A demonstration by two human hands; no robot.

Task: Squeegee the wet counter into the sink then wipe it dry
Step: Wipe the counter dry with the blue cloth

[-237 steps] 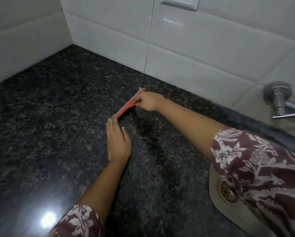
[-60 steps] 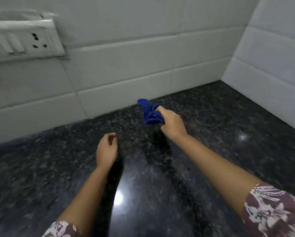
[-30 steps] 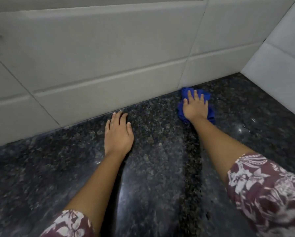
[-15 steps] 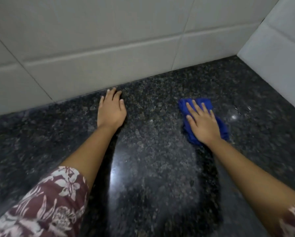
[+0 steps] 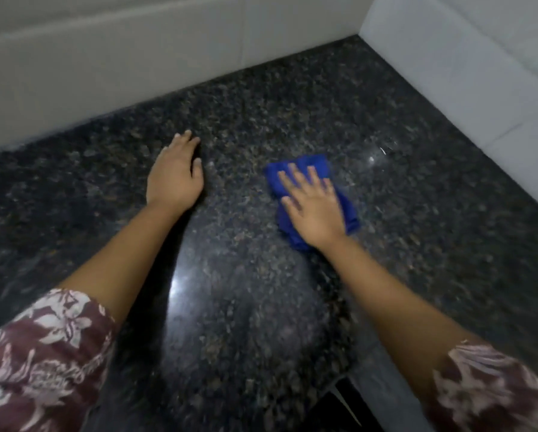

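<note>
1. Eyes on the blue cloth (image 5: 349, 210): it lies bunched and flat on the dark granite counter (image 5: 433, 244), right of centre and well clear of both tiled walls (image 5: 121, 63).
2. The right hand (image 5: 314, 207) sits squarely on top of it, palm down, fingers spread across the fabric. It is pressing rather than pinching, with nothing curled around the cloth (blue shows past the fingertips and beside the wrist).
3. The left hand (image 5: 175, 176) lies flat on the bare stone just to the left, fingers together, holding nothing. It reads as a brace for the lean.
4. No squeegee or sink in view here, so this looks like the drying half of the job.
5. Out toward the right wall, a few bright glints (image 5: 372, 158) sit on the stone. They could be leftover droplets or just reflections; the blur makes it hard to call.
6. To do this pass well, keep the whole palm loaded so the cloth stays flat and doesn't roll up under the fingers.
7. Work in overlapping lanes, corner first, then pull back toward the body, so no dried patch gets re-wetted.
8. Refold to a fresh face once the fabric drags or streaks.
9. Shift the bracing hand onto stone that is already dry.
</note>
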